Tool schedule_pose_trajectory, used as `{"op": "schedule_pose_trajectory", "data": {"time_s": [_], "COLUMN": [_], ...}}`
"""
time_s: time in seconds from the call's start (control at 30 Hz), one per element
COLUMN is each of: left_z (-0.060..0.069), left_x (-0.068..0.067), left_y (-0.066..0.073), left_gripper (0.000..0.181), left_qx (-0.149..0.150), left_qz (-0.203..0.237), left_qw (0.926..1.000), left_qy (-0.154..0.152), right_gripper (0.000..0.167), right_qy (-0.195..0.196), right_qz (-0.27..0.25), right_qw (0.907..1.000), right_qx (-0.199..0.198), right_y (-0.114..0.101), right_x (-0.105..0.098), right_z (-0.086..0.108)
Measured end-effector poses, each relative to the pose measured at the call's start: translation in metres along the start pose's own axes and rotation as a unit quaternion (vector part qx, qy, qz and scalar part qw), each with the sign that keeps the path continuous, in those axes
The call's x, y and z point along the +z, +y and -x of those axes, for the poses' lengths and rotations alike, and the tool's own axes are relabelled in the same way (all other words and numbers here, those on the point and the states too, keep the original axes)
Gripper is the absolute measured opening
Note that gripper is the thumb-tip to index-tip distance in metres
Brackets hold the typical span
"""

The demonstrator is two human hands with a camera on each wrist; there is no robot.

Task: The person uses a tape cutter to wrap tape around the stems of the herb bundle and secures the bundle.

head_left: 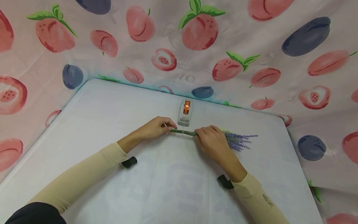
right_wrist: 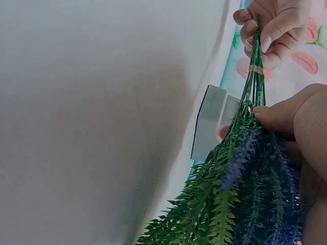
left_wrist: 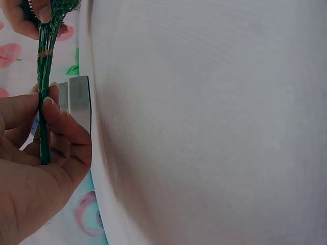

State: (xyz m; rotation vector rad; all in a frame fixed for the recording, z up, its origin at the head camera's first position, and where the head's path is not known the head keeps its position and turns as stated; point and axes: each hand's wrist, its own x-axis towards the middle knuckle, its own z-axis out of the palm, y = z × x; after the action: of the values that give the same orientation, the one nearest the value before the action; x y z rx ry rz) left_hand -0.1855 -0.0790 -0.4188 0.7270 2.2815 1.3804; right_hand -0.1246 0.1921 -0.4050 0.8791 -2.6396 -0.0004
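Pinching the bare end of a purple toy flower bunch (head_left: 237, 141) with the left fingers (left_wrist: 69, 126), almost closed, and gripping farther up with the right fingers (head_left: 202, 133), curled round it. Could bend or slip loose from twisting too hard (one thin band (right_wrist: 255, 69) seen between the fingers). Might bump the grey tape holder (head_left: 184, 118), just past the fingers, by reaching fast.

My head view comes through softly lit from above, with faint blurred shadows under the beige sleeves (head_left: 84, 174) on the white tabletop (head_left: 156, 186). Both wrist views look dimmer and greyer to me, the tabletop's edge bowed, the artificial lavender bunch (right_wrist: 278, 204) darkening low down.
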Motion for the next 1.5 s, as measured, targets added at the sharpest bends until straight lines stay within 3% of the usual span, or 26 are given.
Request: {"op": "schedule_pose_trajectory", "data": {"time_s": [0.2, 0.5, 0.67, 0.97, 1.17, 1.5], "left_z": [-0.001, -0.002, -0.001, -0.001, -0.002, -0.002], "left_x": [-0.001, -0.001, -0.002, -0.001, -0.001, -0.001], "left_y": [0.0, -0.003, -0.004, -0.003, -0.002, -0.003], "left_gripper": [0.021, 0.026, 0.024, 0.023, 0.023, 0.027], "left_qx": [0.008, 0.009, 0.013, -0.006, -0.022, -0.014], "left_qz": [-0.007, -0.005, -0.008, 0.012, 0.023, 0.026], "left_qw": [0.9999, 1.0, 0.9999, 0.9999, 0.9994, 0.9994], "left_qy": [0.0, 0.0, 0.007, -0.001, -0.014, -0.015], "right_gripper": [0.016, 0.017, 0.018, 0.046, 0.041, 0.034], "right_qy": [-0.034, -0.051, -0.038, -0.037, -0.007, 0.005], "right_qz": [-0.007, -0.011, -0.013, -0.015, -0.019, -0.016], "right_qw": [0.9993, 0.9986, 0.9992, 0.9991, 0.9997, 0.9999], "right_qx": [0.008, 0.007, 0.002, 0.013, 0.014, -0.004], "right_y": [0.002, 0.005, 0.005, 0.007, 0.011, 0.014], "right_x": [-0.002, -0.001, 0.003, 0.003, 0.007, 0.01], "right_z": [-0.003, -0.003, -0.003, -0.002, -0.001, 0.0]}}
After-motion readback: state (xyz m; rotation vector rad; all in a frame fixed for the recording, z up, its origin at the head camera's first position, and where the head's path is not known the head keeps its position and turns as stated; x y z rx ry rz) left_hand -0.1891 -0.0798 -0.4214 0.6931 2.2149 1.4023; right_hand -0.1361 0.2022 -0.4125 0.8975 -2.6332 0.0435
